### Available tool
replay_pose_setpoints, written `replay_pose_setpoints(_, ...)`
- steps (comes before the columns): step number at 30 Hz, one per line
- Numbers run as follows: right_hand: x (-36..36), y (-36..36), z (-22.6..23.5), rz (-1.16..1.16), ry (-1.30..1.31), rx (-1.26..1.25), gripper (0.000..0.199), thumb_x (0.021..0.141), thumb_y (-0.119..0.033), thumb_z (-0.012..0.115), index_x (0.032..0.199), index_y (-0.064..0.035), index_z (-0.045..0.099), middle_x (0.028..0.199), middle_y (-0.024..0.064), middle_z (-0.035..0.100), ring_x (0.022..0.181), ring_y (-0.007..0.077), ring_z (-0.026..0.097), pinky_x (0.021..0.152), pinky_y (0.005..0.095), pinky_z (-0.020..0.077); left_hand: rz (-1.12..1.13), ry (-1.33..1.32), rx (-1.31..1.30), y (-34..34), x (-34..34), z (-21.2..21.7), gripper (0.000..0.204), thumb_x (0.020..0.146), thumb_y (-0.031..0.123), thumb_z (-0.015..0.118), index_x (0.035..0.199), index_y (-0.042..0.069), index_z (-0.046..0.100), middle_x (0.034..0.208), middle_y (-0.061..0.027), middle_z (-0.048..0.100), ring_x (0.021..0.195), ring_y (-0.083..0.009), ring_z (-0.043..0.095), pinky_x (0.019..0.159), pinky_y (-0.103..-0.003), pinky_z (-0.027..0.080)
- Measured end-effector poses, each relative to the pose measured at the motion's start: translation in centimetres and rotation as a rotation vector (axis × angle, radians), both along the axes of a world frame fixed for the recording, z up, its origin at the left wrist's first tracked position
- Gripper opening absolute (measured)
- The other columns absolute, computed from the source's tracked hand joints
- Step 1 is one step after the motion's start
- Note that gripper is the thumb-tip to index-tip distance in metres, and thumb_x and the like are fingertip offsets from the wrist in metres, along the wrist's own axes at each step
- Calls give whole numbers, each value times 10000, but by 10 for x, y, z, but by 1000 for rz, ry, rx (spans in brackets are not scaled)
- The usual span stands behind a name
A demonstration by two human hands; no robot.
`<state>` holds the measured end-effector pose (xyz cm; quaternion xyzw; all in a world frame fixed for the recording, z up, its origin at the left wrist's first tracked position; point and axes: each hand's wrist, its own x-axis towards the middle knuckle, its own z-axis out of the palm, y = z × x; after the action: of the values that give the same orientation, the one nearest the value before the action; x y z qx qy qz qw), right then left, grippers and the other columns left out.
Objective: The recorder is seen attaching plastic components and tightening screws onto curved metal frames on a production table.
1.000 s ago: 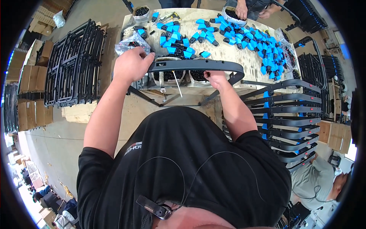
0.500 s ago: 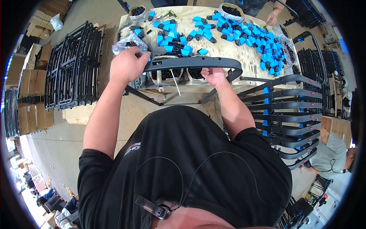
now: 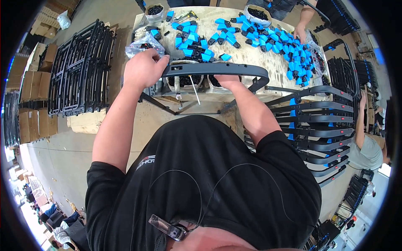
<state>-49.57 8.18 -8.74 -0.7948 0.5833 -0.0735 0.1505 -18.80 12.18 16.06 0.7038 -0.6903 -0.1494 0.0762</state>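
Observation:
A black metal tube frame (image 3: 209,69) with a rounded corner lies across the near edge of the table. My left hand (image 3: 144,70) is closed around its left end, thumb on top. My right hand (image 3: 227,80) reaches under the bar to an open bag of small black parts (image 3: 214,82); the bar and the bag hide its fingers. A second bag of black parts (image 3: 184,79) stands left of it, with a wrench (image 3: 177,90) and a thin rod with a yellow end (image 3: 195,90) beside it. Clear plastic bags (image 3: 146,44) lie just beyond my left hand.
Many blue-and-black brackets (image 3: 272,39) are spread over the wooden table (image 3: 247,56). Curved black frames (image 3: 318,117) are stacked close at my right. More black frames (image 3: 79,71) lean at the left by cardboard boxes (image 3: 37,88). A co-worker's hand (image 3: 300,32) is among the brackets.
My right hand has moved from just behind the bar down into the bag, and its fingers no longer show. The co-worker's hand has come down onto the brackets. My left hand stays on the frame.

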Motion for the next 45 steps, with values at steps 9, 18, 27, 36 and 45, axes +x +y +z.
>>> replay_pose_setpoints(9, -2, 7, 19, -770, -1646, 734, 125, 1012, -240, 548, 962, -160, 629, 816, 4, 610, 692, 125, 543, 570, 281, 439, 20, -2, 14, 3, 1, 2, 478, 904, 516, 579, 973, 69, 736, 953, -169, 745, 945, -356, 703, 858, -457, 542)
replay_pose_setpoints(18, 61, -12, 67, -461, -1573, 925, 111, 969, -186, 684, 918, -113, 617, 711, -3, 543, 601, 143, 510, 549, 278, 417, 10, -8, 9, 2, 1, 1, 485, 904, 516, 570, 981, 66, 735, 953, -163, 746, 946, -356, 702, 859, -457, 542)
replay_pose_setpoints(27, 51, -40, 12, -505, -1937, 1057, 259, 947, -147, 717, 801, -144, 503, 682, -12, 530, 576, 113, 517, 508, 255, 431, -17, 6, -6, 3, 2, 3, 483, 900, 509, 563, 978, 67, 740, 965, -179, 741, 961, -362, 698, 874, -472, 541)
replay_pose_setpoints(36, 66, -38, 60, -634, -1828, 889, 239, 968, -186, 697, 832, -114, 514, 701, 9, 502, 707, 188, 555, 666, 330, 503, -9, 25, -2, 4, 8, 1, 499, 898, 507, 557, 946, 48, 745, 912, -179, 740, 890, -368, 710, 812, -480, 564)
replay_pose_setpoints(45, 14, -59, -7, -209, -1805, 1300, 185, 931, -206, 719, 880, -99, 577, 750, 54, 608, 745, 208, 626, 682, 345, 516, -44, 24, -20, 1, 3, 6, 505, 906, 501, 548, 911, 33, 738, 887, -193, 731, 876, -380, 705, 802, -487, 564)
